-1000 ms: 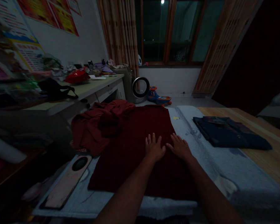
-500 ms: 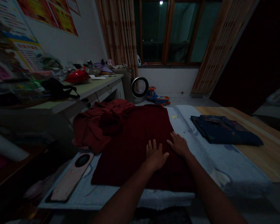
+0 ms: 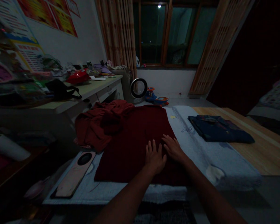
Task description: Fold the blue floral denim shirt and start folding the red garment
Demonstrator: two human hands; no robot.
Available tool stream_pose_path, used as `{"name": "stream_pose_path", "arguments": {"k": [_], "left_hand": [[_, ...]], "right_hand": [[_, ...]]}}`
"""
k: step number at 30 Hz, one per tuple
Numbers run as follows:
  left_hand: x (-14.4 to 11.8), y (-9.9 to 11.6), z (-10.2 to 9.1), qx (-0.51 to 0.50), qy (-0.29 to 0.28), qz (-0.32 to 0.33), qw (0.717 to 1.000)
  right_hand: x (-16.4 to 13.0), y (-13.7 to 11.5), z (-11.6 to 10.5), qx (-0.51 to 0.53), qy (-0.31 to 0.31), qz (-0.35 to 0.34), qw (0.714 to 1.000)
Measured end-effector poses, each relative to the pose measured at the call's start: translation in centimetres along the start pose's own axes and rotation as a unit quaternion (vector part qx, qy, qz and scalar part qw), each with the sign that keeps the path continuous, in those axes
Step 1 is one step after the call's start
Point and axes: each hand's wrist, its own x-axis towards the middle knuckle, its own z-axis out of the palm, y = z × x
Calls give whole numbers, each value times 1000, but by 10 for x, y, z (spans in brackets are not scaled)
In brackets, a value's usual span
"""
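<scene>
A dark red garment (image 3: 130, 155) lies spread out on a pale blue cloth (image 3: 184, 124) that covers the table. My left hand (image 3: 155, 157) rests flat on the middle of the garment, fingers spread. Close beside it, my right hand (image 3: 174, 147) lies on the garment's right part with its fingers stretched out. Neither hand grips anything. Against the garment's far left side is a crumpled lighter red piece of clothing (image 3: 93, 127).
A phone in a pinkish case (image 3: 74, 177) lies at the cloth's near left. Folded dark blue clothing (image 3: 220, 129) sits at the right, partly on the bare wooden tabletop (image 3: 268, 149). A cluttered desk (image 3: 88, 90) stands on the left; a ride-on toy (image 3: 156, 98) is on the floor beyond.
My right hand has slid left across the garment, closer to my left hand. The left hand stays nearly in place. The view has shifted slightly.
</scene>
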Motion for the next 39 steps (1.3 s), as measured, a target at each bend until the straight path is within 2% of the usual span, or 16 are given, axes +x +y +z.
{"name": "stream_pose_path", "arguments": {"k": [3, 7, 13, 23, 25, 28, 31, 34, 39], "left_hand": [[0, 0, 2, 1, 4, 1, 1000], [0, 1, 2, 0, 3, -4, 1000], [0, 1, 0, -5, -5, -7, 1000], [-1, 0, 0, 3, -6, -7, 1000], [-1, 0, 0, 4, -5, -7, 1000], [-1, 0, -1, 2, -2, -4, 1000], [-1, 1, -2, 3, -1, -1, 1000], [-1, 1, 0, 7, 0, -3, 1000], [0, -1, -2, 4, -1, 1, 1000]], "right_hand": [[-7, -11, 5, -19, -30, -3, 999], [-8, -12, 7, -54, -22, 26, 998], [-11, -5, 5, -72, -15, 103, 992], [-20, 15, -1, -69, -9, 169, 983], [-21, 12, -6, -75, 16, 162, 984], [-25, 2, -9, -56, 57, 94, 992], [-32, -7, -3, -34, 39, 30, 998], [-38, -10, 6, -36, 17, 36, 999], [-40, -8, 11, -45, 25, 42, 998]]}}
